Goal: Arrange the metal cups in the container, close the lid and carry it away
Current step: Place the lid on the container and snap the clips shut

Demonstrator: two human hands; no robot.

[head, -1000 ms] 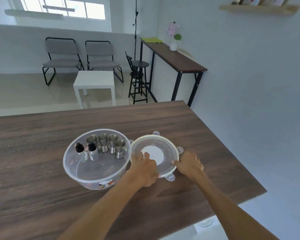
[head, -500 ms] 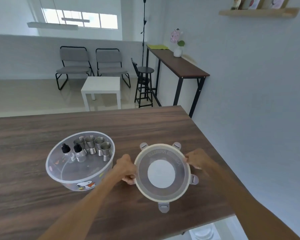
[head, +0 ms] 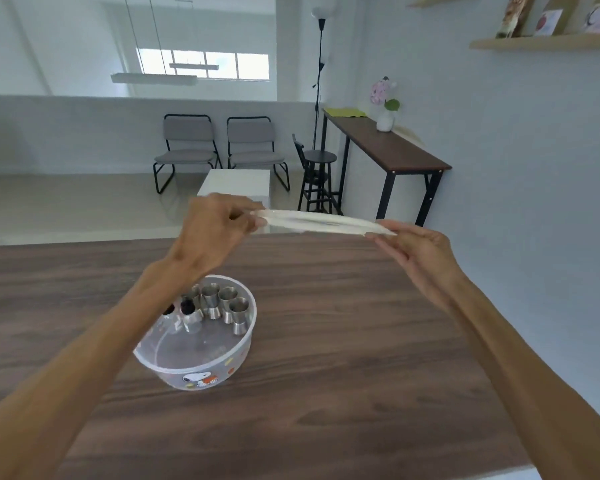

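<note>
A round clear plastic container [head: 201, 368] with a cartoon print stands uncovered on the wooden table [head: 343, 358]. Several metal cups [head: 229, 308] stand in a row along its far wall, beside two small black-capped bottles [head: 187, 308] that my left forearm partly hides. The round translucent lid [head: 321, 223] is held high above the table, seen almost edge-on and roughly level. My left hand [head: 215, 230] pinches its left rim and my right hand [head: 418, 251] pinches its right rim. The lid hangs behind and to the right of the container.
The table's right edge and near right corner lie close to my right arm. Beyond the table are a white side table [head: 236, 183], two grey chairs [head: 219, 147], a black stool [head: 317, 174], a floor lamp and a narrow dark console table [head: 388, 147] with a vase along the right wall.
Both hands lifted the lid from the table to well above it, tilting it from face-up to nearly edge-on. The view swung, so the container now sits lower and more central.
</note>
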